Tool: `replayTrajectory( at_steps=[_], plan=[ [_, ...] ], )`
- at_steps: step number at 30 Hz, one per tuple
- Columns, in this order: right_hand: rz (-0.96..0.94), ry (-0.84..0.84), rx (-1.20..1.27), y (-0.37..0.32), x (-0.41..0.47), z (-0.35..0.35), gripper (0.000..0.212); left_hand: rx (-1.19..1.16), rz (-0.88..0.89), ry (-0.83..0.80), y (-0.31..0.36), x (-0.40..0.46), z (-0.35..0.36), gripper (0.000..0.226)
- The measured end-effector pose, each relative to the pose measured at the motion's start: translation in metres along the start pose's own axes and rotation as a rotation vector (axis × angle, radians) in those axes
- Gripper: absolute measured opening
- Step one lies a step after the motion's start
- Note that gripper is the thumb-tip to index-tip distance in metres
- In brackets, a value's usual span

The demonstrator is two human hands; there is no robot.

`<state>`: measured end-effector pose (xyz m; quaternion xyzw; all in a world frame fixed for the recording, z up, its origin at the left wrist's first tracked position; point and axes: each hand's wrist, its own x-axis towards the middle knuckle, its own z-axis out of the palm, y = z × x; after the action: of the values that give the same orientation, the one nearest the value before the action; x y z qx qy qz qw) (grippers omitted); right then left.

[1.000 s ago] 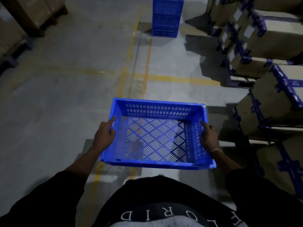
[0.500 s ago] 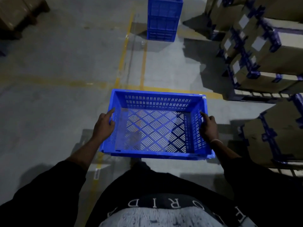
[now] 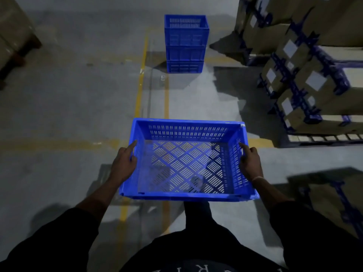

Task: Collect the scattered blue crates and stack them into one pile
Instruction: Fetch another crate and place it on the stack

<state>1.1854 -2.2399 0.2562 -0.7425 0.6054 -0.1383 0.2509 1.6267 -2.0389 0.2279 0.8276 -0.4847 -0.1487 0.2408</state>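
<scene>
Crate (image 3: 186, 161) held off the floor in front of the person's body, open side up, nothing inside; floor and yellow lines visible through its slotted base. Left hand (image 3: 123, 163) on the left wall, grip clamped on the rim: index finger laid forward along the top edge, remaining fingers curled over the outside. Right hand (image 3: 249, 163) mirrors this on the right wall, grip likewise clamped on the rim, index finger pointing forward. Pale band at the right wrist. Both arms in dark sleeves.

Stack of blue crates (image 3: 185, 44) stands on the concrete floor (image 3: 68, 107) straight ahead, well apart from the held crate; three tiers discernible, top one open. Stack sits just right of a yellow floor line (image 3: 140, 87) running away from the person; a second yellow line crosses it near the held crate.

Cardboard boxes (image 3: 306, 79) with blue strapping and white labels piled on pallets along the right side. Further boxes at far left, dim, detail not discernible.
</scene>
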Motion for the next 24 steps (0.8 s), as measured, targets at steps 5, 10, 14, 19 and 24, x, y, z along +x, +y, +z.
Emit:
replayTrajectory(
  at_steps=[5,10,14,19,24],
  plan=[
    [-0.005,0.002,0.003,-0.013,0.147,0.005,0.058,-0.004,-0.003,0.012,0.020,0.134,0.026,0.068],
    [-0.010,-0.015,0.003,-0.030,0.280,-0.020,0.061,-0.020,-0.011,0.028,0.062,0.259,0.026,0.068],
    [-0.024,-0.018,0.040,-0.051,0.374,-0.041,0.065,-0.013,-0.016,0.067,0.086,0.348,0.025,0.069],
    [-0.071,0.004,0.047,-0.075,0.487,-0.049,0.065,-0.019,-0.013,0.081,0.101,0.460,0.032,0.069],
    [-0.066,0.010,0.036,-0.095,0.608,-0.034,0.065,-0.020,-0.012,0.092,0.108,0.582,0.044,0.068]
  ],
)
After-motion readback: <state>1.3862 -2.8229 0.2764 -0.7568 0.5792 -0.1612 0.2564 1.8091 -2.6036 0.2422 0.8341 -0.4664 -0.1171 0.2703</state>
